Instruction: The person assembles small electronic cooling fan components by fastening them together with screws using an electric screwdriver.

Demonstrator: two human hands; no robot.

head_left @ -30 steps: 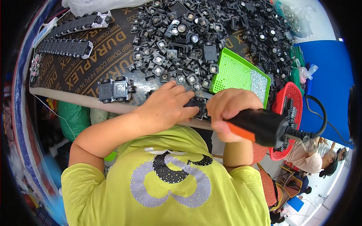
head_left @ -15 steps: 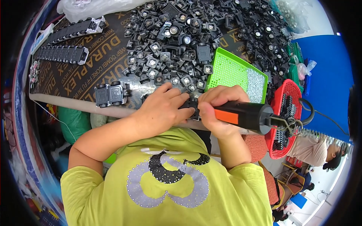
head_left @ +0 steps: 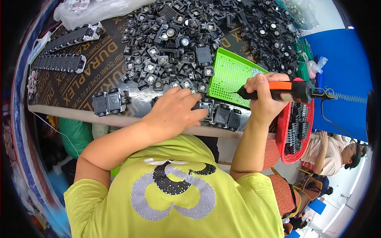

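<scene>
My right hand (head_left: 264, 93) is wrapped round a black and orange electric screwdriver (head_left: 295, 91). Its tip reaches over a bright green perforated tray (head_left: 228, 73), where small silver screws (head_left: 258, 72) lie near the far right end, partly behind that hand. At the table's near edge, my left hand (head_left: 174, 109) holds down a row of black wheeled toy car chassis (head_left: 222, 116). The fingers cover the row's left part, while two chassis show to the right of the fingertips.
A large heap of black parts (head_left: 170, 51) fills the far middle. Finished-looking chassis rows (head_left: 59, 62) lie at the far left, and a short one (head_left: 109, 102) sits nearer. To the right stands a red basket (head_left: 281, 135) of black parts. A coiled cord (head_left: 349, 97) trails from the screwdriver. Another person (head_left: 333, 152) sits beyond.
My right hand has lifted the screwdriver off the chassis and swung it right, over the green tray. More of the chassis row now shows. My left hand stays on it.
</scene>
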